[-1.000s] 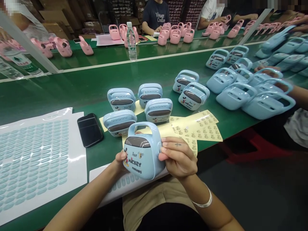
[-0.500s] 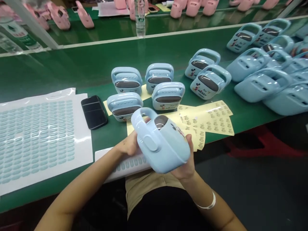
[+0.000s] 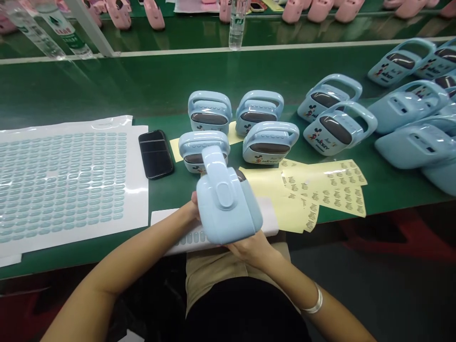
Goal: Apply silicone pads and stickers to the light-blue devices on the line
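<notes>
Blue case [image 3: 230, 225] turned — long axis toward camera, handle [image 3: 213, 164] up-left.

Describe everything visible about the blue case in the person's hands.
The pale blue case looks like glossy plastic, with rounded corners. Its narrow side faces the camera, tilted, showing a raised handle that ends in an oval cap. A sliver of dark panel shows near its top; its underside is hidden. It is held near the bench's front edge, the left hand at its left, the right hand at its lower right.

Blue cases [image 3: 326, 137] on the table read "MICKEY" (smaller print blurs).
</notes>
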Available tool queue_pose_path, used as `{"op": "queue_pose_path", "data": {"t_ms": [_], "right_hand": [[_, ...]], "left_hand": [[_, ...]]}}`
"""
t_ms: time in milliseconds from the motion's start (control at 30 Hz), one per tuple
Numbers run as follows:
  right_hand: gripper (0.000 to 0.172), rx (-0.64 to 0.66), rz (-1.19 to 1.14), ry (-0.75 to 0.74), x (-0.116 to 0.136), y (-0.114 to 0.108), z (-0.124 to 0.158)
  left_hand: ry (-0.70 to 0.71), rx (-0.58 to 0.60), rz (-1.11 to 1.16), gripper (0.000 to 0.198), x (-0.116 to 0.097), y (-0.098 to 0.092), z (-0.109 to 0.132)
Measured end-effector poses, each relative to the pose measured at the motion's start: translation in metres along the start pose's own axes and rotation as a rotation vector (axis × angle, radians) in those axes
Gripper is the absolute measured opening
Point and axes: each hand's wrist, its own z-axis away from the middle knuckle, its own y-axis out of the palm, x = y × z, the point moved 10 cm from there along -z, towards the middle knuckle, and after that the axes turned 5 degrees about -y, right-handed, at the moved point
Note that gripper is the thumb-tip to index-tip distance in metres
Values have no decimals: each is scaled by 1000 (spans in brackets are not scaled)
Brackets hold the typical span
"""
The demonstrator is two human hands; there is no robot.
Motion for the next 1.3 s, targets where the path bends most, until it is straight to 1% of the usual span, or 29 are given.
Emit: {"op": "queue_pose_path", "data": {"t_ms": [100, 200, 267, 333, 367, 400, 433, 500, 533, 567, 633, 733, 800, 900, 1000, 1167, 1300], "right_hand": [[31, -30, 67, 23, 2, 4, -1], [30, -42, 54, 85, 1, -3, -4], [30, 17, -104, 65, 7, -16, -10], [24, 130, -368, -64, 27, -36, -17], [18, 163, -479, -140, 38, -51, -20], [10, 138, -512, -181, 42, -71, -24], [5, 47, -469, -194, 40, -92, -29], [12, -212, -251, -146, 27, -130, -34], [15, -327, -130, -111, 20, -141, -33], [18, -408, -38, -87, 14, -146, -32], [22, -486, 40, -69, 5, -139, -32], [23, -539, 11, -110, -1, -124, -31], [23, -554, -10, -120, -4, -119, -30], [24, -558, -24, -121, -6, -120, -30], [25, -565, -53, -85, -8, -124, -33], [24, -498, -103, -12, -12, -124, -38], [20, -376, -130, 28, -20, -122, -44]], "left_hand": [[-23, 93, -31, 53, 10, 11, 0], [45, 217, -41, 68, 4, 30, 1], [104, 279, -28, 74, -5, 42, 2], [126, 307, -23, 72, -10, 51, 3], [125, 315, -29, 69, -11, 56, 5], [119, 312, -38, 67, -11, 60, 6], [110, 297, -49, 65, -11, 62, 8], [96, 264, -87, 64, -9, 66, 11], [93, 251, -111, 65, -8, 67, 12], [89, 242, -137, 67, -7, 68, 12], [81, 239, -177, 70, -5, 67, 13], [59, 267, -196, 72, -1, 66, 12], [54, 296, -194, 74, 0, 67, 11], [49, 314, -189, 74, -1, 68, 12], [30, 334, -192, 75, 0, 72, 14], [71, 345, -210, 68, -6, 79, 16], [93, 335, -234, 69, -8, 79, 15]]}}
